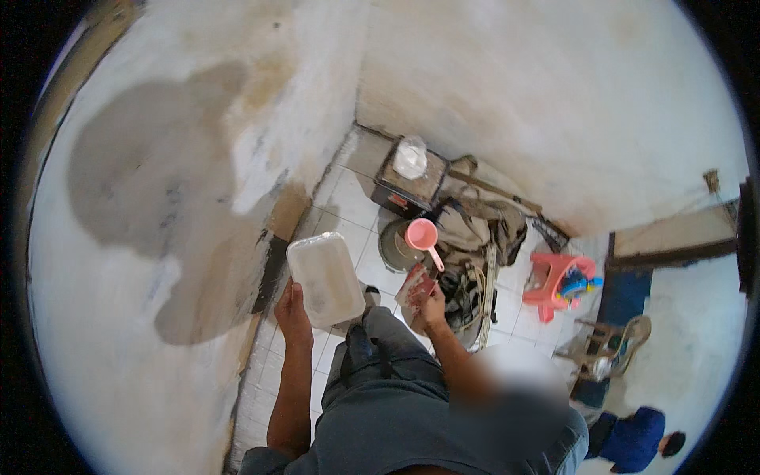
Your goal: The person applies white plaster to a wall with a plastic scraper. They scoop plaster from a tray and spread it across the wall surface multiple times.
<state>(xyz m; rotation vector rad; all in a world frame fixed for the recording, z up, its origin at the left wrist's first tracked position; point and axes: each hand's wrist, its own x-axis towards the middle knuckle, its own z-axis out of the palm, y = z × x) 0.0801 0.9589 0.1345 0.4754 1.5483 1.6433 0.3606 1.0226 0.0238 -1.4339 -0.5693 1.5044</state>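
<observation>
My left hand [293,317] grips a shallow white rectangular tray [326,273] by its left side. The tray's inside is pale with faint greyish smears, and its tilt lets me look into it. In front of my body, my right hand [433,308] is closed around a flat red scraper [415,286] smeared with white. How the fingers wrap its grip is partly hidden. Just beyond the scraper, a pink dipper [422,235] rests at a round grey bucket [397,247], its handle pointing toward my right hand.
A patchy plastered wall [198,182] rises close on my left. Ahead stands a dark box [402,184] with a white plastic bag [410,157] on top. Cloth sacks [475,226] and tools clutter the white tiles. Rightward are a pink stool [546,285], a chair [625,348] and another person [637,439].
</observation>
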